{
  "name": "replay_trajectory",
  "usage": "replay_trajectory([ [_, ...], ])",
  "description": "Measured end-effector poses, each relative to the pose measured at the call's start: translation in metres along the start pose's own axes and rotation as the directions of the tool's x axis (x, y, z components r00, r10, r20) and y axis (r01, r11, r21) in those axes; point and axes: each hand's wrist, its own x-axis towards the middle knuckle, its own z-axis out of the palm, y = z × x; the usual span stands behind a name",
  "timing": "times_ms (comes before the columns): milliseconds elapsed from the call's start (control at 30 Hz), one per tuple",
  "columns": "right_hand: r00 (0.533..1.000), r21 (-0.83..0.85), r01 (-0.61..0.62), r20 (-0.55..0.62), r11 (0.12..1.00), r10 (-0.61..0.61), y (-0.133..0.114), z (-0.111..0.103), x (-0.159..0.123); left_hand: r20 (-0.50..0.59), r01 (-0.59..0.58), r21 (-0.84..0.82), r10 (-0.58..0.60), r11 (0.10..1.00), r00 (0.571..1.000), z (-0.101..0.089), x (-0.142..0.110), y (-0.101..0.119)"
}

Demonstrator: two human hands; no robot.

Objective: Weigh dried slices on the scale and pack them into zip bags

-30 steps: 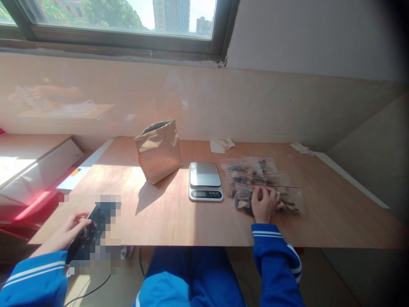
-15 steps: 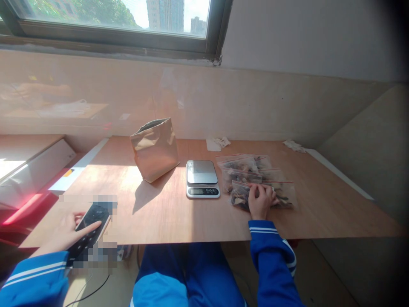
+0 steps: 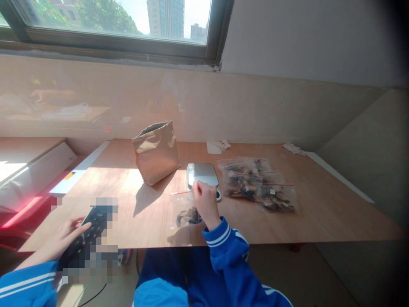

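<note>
Nearest you, past your blue trousers (image 3: 169, 273), your left hand (image 3: 67, 236) is closed around a dark rectangular phone (image 3: 83, 238), thumb across its face, at the desk's left front corner; part of that patch is blocked out. Your right hand (image 3: 206, 202), in a blue sleeve with white stripes, pinches a clear plastic zip bag (image 3: 187, 216) by its red-striped top. The bag, with dark dried pieces inside, is at the desk's front edge; its underside seems clear of the wooden desk (image 3: 322, 200), though contact is hard to judge. Just beyond, your right hand hides much of the front of a white digital scale with a steel plate (image 3: 203, 172). Right of it lie overlapping clear bags of similar dark pieces (image 3: 243, 181). To its left, a gold-brown pouch (image 3: 156, 155) stands open-topped. Farther back are a white paper sheet (image 3: 213, 148) and crumpled white tissue (image 3: 294, 149).
</note>
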Motion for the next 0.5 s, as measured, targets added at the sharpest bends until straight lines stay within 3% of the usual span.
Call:
replay_trajectory([
  [100, 0.993, -0.048, 0.043, 0.107, 0.998, -0.038, -0.019, 0.034, 0.004, 0.058, 0.014, -0.121, -0.007, 0.993, 0.998, -0.004, -0.005, -0.003],
  [267, 0.987, -0.076, 0.13, 0.105, 0.989, -0.122, -0.032, 0.078, 0.003, 0.128, 0.064, -0.202, -0.038, 0.977, 0.991, -0.005, -0.01, -0.004],
  [367, 0.987, -0.087, 0.136, 0.103, 0.987, -0.127, -0.03, 0.09, 0.003, 0.137, 0.09, -0.183, -0.065, 0.979, 0.988, -0.004, -0.01, -0.003],
  [500, 0.984, -0.07, 0.141, 0.118, 0.988, -0.132, -0.025, 0.095, 0.002, 0.068, 0.007, -0.087, -0.001, 0.996, 0.998, -0.001, -0.007, -0.007],
])
